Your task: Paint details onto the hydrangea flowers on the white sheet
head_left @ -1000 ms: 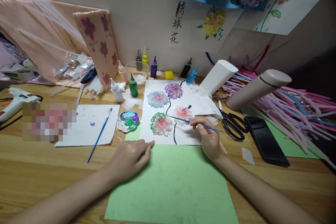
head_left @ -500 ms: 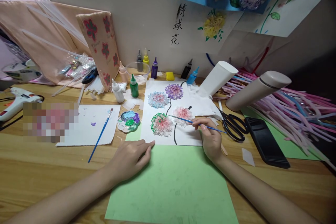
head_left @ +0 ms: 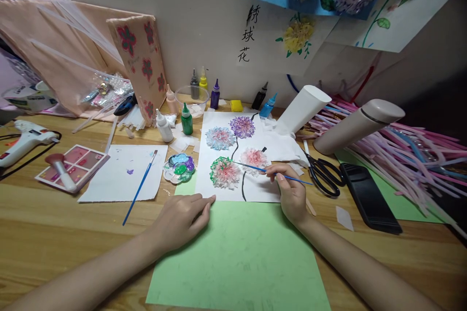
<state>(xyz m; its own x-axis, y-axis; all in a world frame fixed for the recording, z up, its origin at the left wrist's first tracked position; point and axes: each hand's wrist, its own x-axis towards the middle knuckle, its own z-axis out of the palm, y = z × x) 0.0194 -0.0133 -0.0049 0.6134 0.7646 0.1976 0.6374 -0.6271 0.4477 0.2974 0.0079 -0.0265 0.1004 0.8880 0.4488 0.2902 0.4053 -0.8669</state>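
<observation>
My right hand (head_left: 290,192) pinches a thin blue paintbrush (head_left: 259,169). The brush tip points left and is at the upper right edge of a pink paper flower with green-painted tips (head_left: 225,172). This flower is on a white sheet (head_left: 211,197), along with a light blue flower (head_left: 220,137), a purple flower (head_left: 242,127) and a pale pink flower (head_left: 254,157). Black painted stems run between them. My left hand (head_left: 186,216) rests at the sheet's lower left edge, index finger stretched out, holding nothing. A flower-shaped palette (head_left: 178,168) with green, blue and purple paint sits to the left.
A second paintbrush (head_left: 140,187) lies across white paper (head_left: 105,180). Paint bottles (head_left: 187,119) stand behind. Scissors (head_left: 324,175), a phone (head_left: 370,199) and a tumbler (head_left: 359,124) are at right. A glue gun (head_left: 25,141) and makeup palette (head_left: 78,155) lie at left.
The brush in my right hand has shifted slightly left, its tip now at the green-tipped flower's edge. My left hand stays in place.
</observation>
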